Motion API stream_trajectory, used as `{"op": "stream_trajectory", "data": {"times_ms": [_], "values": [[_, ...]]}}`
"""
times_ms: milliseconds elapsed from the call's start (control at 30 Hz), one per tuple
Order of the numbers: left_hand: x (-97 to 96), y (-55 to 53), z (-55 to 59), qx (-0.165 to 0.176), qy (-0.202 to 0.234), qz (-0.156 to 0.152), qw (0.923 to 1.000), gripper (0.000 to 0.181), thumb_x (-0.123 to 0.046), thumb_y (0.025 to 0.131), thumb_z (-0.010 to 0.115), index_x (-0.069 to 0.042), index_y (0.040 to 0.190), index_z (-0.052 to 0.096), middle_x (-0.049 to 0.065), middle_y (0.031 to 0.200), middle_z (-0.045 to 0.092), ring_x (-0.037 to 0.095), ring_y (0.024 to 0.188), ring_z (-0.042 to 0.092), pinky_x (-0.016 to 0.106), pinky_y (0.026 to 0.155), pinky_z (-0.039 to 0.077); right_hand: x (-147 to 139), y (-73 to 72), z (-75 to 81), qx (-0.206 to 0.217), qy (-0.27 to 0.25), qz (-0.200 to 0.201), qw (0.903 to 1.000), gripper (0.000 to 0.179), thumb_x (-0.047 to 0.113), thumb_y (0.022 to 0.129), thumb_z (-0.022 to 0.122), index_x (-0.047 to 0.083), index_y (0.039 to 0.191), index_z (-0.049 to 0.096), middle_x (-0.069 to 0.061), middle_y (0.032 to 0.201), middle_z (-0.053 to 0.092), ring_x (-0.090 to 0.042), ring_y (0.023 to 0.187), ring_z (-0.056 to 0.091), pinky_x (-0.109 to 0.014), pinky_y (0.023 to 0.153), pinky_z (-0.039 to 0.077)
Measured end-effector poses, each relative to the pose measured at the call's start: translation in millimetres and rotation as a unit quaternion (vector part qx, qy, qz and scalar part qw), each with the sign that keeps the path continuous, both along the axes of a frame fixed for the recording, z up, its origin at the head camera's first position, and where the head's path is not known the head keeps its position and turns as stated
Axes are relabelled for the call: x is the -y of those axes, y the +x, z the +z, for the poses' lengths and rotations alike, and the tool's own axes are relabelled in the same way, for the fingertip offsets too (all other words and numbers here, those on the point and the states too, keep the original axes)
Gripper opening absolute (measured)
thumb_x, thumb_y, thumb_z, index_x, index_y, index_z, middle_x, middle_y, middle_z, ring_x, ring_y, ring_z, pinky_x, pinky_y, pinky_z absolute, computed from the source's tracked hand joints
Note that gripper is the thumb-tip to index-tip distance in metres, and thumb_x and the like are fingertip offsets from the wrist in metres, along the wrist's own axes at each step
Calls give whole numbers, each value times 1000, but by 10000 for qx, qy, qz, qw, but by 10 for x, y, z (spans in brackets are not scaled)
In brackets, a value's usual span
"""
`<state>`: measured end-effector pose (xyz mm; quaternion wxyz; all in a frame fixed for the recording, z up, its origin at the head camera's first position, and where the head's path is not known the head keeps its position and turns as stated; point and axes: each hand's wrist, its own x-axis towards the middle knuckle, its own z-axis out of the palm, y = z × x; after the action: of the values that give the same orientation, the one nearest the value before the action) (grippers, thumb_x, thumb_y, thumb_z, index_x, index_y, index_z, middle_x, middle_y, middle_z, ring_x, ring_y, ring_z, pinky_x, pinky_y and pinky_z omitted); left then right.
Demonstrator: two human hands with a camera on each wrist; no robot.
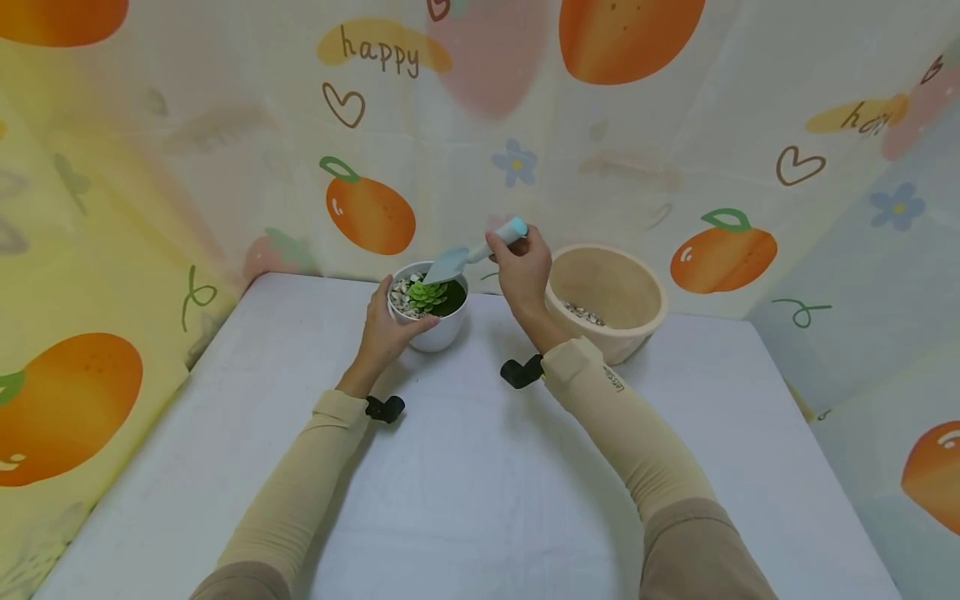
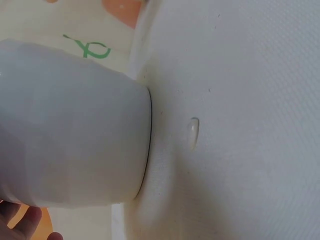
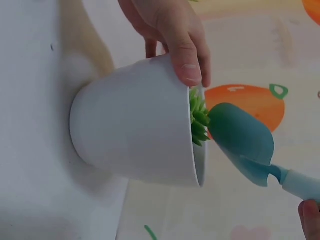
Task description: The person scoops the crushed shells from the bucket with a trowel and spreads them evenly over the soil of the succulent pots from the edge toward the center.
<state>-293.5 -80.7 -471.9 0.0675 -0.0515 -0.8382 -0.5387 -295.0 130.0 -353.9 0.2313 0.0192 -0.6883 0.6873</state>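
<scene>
A white flower pot (image 1: 442, 335) stands upright on the table's far side. Inside it are a green succulent (image 1: 426, 295), dark soil and, on the left, pale pebbles (image 1: 400, 293). My left hand (image 1: 381, 327) holds the pot from its left, the thumb lying across the near rim. Its fingertips show at a corner of the left wrist view beside the pot (image 2: 75, 125). My right hand (image 1: 525, 273) grips the handle of a light blue trowel (image 1: 448, 266). The trowel's blade (image 3: 242, 137) is above the succulent in the pot; whether anything lies on it I cannot tell.
Right of the white pot, behind my right forearm, stands a larger beige pot (image 1: 633, 329) with grey pebbles (image 1: 583, 314) low inside. A white cloth covers the table (image 1: 450, 483). Fruit-patterned fabric (image 1: 465, 192) hangs right behind the table's far edge.
</scene>
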Motion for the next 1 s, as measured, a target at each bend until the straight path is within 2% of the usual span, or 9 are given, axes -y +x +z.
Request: {"op": "stream_trajectory", "data": {"times_ms": [200,600,867,1000], "values": [[-6,11,8,-32,27,11,10000,111,-43,74,82,-10,156,14,18,157,25,35,144,26,59,116,26,-12,-28,-32,40,-366,101,9993,23,10,88,72,-2,103,60,-7,86,66,-17,81,68,-29,69,60],[-9,18,-6,-54,94,40,9999,110,-43,74,83,-11,156,16,17,156,26,34,142,28,58,115,28,-26,-1,-59,317,-621,153,9974,17,9,89,70,1,99,58,-3,86,64,-16,84,68,-34,76,60],[-3,17,-8,-125,65,43,9999,110,-43,74,83,-8,155,17,18,156,27,34,142,29,58,115,29,-45,-18,-63,398,-746,51,9964,15,14,91,68,3,97,59,-14,94,68,-13,77,69,-29,71,60],[12,8,0,-78,-102,38,9999,113,-49,73,82,-11,156,16,17,156,28,35,142,30,59,113,30,-55,-13,-42,510,-904,33,9946,15,14,91,69,4,97,59,-11,92,67,-14,77,70,-29,72,60]]}}
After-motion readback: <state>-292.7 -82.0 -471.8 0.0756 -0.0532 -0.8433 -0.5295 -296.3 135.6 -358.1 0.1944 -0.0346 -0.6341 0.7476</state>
